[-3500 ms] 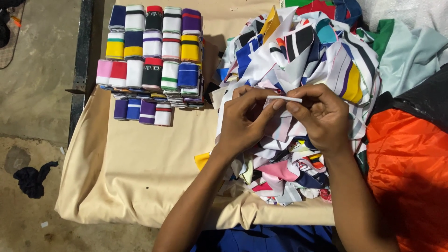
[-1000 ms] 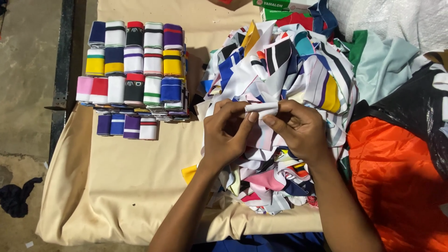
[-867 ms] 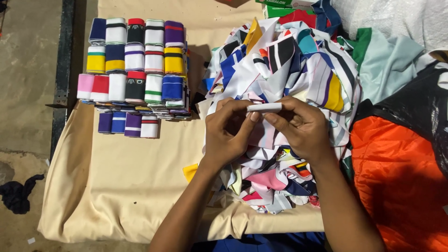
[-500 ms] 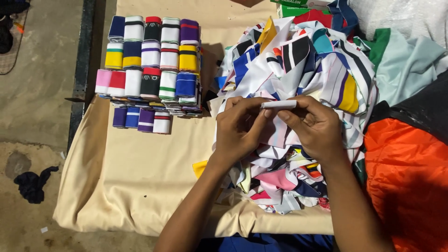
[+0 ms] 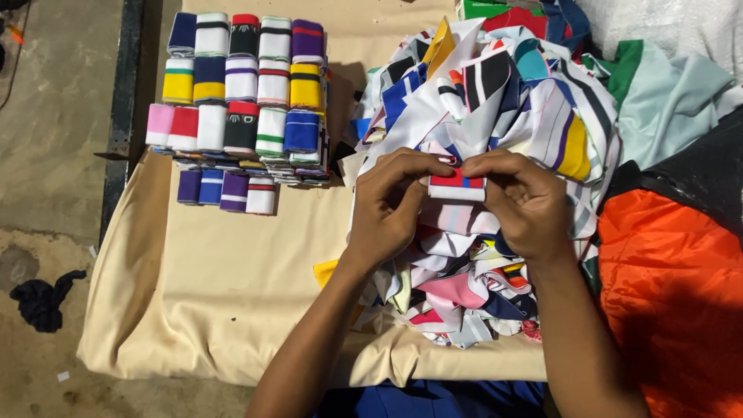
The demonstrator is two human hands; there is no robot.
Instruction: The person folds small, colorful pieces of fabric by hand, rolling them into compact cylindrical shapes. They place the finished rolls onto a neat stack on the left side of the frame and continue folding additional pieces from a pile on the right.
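My left hand and my right hand hold between them a small folded fabric strip, white with a red and blue band showing on top. Both pinch its ends with fingertips, above a heap of loose multicoloured fabric strips. To the left, neat rows of folded strips lie stacked on a beige cloth, and a short row of purple, blue and white folded strips sits in front of them.
An orange cloth and a black one lie at the right, pale green fabric behind them. A dark metal rail runs along the left of the beige cloth. A dark rag lies on the concrete floor.
The strip in my hands was held as a thin white edge; now it is turned flat, showing its red and blue band. The camera view shifted slightly.
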